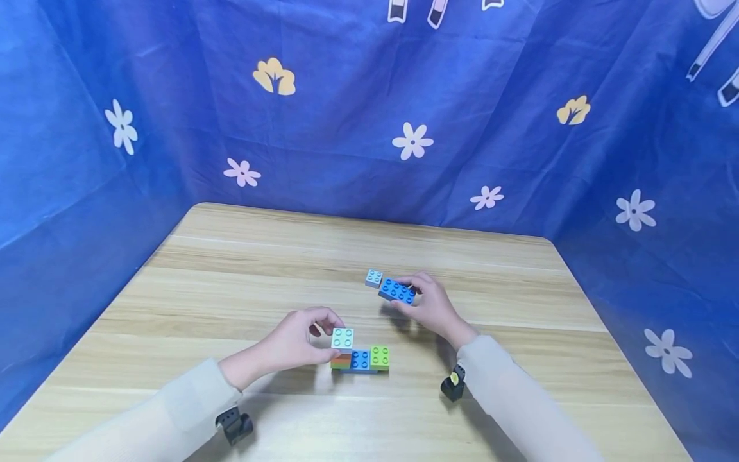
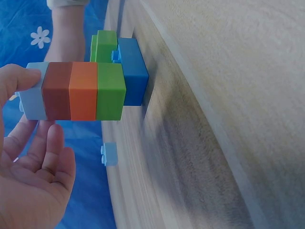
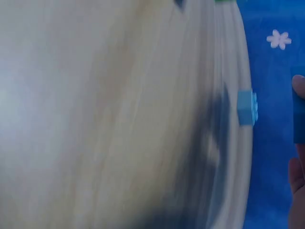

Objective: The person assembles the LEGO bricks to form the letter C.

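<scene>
My left hand (image 1: 297,340) pinches the light blue brick (image 1: 343,337) at the top of a stack, thumb on its near side. Below it, in the left wrist view, come a brown brick (image 2: 56,90), an orange brick (image 2: 83,90) and a green brick (image 2: 110,90). That stack stands on the left end of a blue base brick (image 1: 360,360); a lime green brick (image 1: 380,355) is on its right end. Farther back, my right hand (image 1: 430,308) grips a long blue brick (image 1: 397,290) above the table. In the right wrist view this brick is partly cut off.
A loose light blue brick (image 1: 374,278) sits on the wooden table (image 1: 277,256), just left of and beyond the long blue brick in the head view. Blue cloth (image 1: 346,128) with printed flowers hangs around the table's back and sides.
</scene>
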A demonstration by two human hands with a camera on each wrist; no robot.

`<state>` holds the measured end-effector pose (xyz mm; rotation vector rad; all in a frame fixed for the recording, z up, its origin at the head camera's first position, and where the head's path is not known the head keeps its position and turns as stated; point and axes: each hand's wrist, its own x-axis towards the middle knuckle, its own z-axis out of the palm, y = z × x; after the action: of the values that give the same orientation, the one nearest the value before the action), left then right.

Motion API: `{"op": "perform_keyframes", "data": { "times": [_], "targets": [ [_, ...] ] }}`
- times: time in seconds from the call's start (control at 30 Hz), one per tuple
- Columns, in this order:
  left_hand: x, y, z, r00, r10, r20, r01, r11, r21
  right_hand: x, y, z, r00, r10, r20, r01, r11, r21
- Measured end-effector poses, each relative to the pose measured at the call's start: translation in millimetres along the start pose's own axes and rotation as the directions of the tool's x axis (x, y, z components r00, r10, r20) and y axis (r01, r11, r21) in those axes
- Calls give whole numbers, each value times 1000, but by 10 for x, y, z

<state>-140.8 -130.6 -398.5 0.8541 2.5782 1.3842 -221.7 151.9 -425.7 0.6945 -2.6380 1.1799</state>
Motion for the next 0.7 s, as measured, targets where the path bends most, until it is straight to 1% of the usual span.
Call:
{"op": "perform_keyframes", "data": {
  "times": [0.23, 0.43, 0.7],
  "targets": [
    [-3, 9, 0, 1000, 2, -3, -2, 1000, 6, -83, -238, 15, 994, -99, 38, 97, 995, 38],
    [1, 8, 3, 1000, 13, -6, -13, 1000, 2, -155, -412, 24, 977, -201, 66, 194, 975, 105],
    [3, 4, -1, 1000, 13, 0, -13, 1000, 1, -231, -601, 12, 956, -276, 96, 255, 949, 186]
  ]
}}
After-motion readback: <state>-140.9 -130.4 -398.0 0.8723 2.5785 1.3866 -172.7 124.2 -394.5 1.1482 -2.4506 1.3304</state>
